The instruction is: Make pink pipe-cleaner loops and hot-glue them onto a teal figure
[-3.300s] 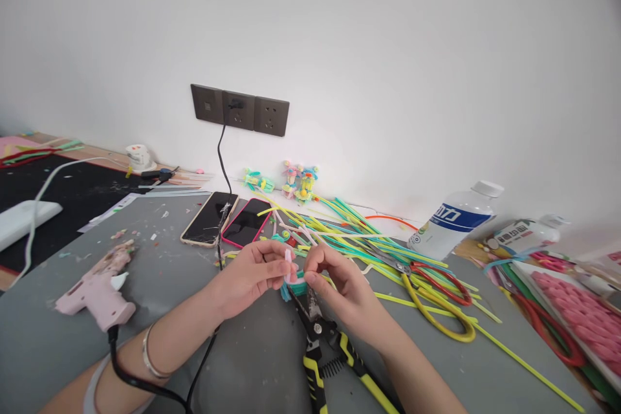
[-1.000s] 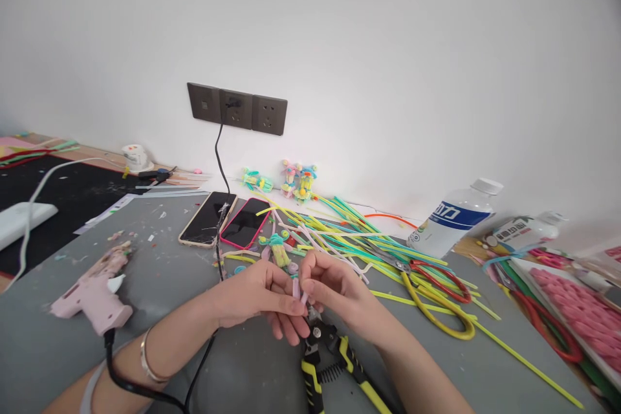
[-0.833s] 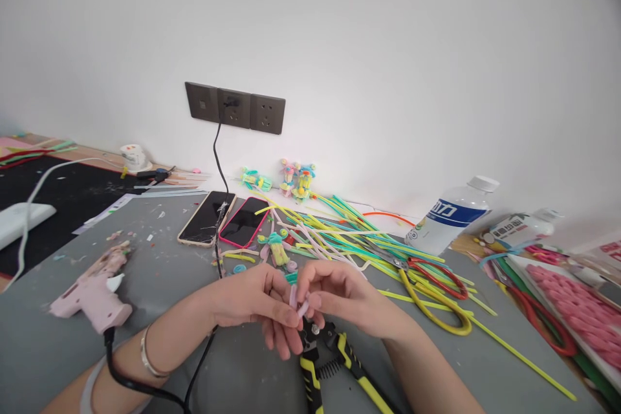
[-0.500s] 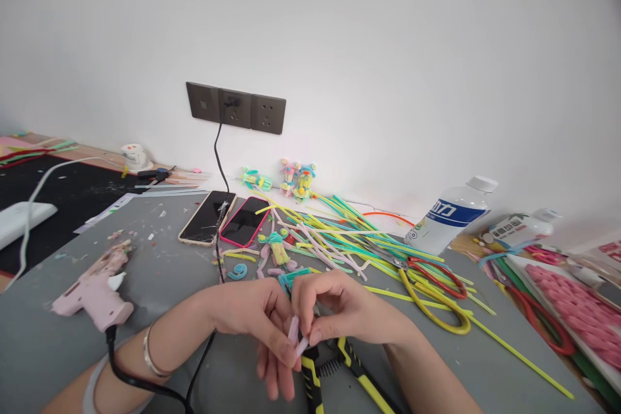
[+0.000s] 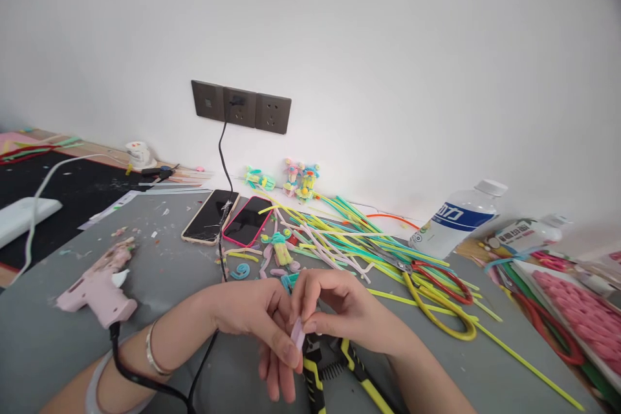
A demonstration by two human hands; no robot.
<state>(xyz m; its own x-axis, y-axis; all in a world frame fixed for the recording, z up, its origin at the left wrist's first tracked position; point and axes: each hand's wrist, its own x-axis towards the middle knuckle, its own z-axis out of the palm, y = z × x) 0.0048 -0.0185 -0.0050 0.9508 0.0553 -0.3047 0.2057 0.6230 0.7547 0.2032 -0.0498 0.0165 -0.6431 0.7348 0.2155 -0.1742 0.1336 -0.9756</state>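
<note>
Between both hands is a short pale lilac pipe cleaner piece (image 5: 297, 332), folded tight. My left hand (image 5: 272, 330) pinches its lower end between thumb and fingers. With thumb and fingertips, my right hand (image 5: 334, 310) grips the upper end. Yellow-and-black pliers (image 5: 334, 369) with a spring lie on the table under my hands, their jaws partly hidden. Just beyond my fingers lie a small yellow and green pipe cleaner figure (image 5: 280, 250), a blue coil (image 5: 240, 271) and a teal piece (image 5: 290, 281), partly covered by my right hand.
A pink glue gun (image 5: 99, 291) with a black cord lies at left. Two phones (image 5: 211, 217) rest behind. Loose pipe cleaners (image 5: 330, 239) and scissors (image 5: 436, 297) spread rightward. Finished figures (image 5: 303, 181) stand by the wall. A bottle (image 5: 453, 220) is at back right.
The lilac piece was bent with two ends spread apart; now its parts lie together as one short strip. My right fingertips have moved up along it. The view has shifted slightly.
</note>
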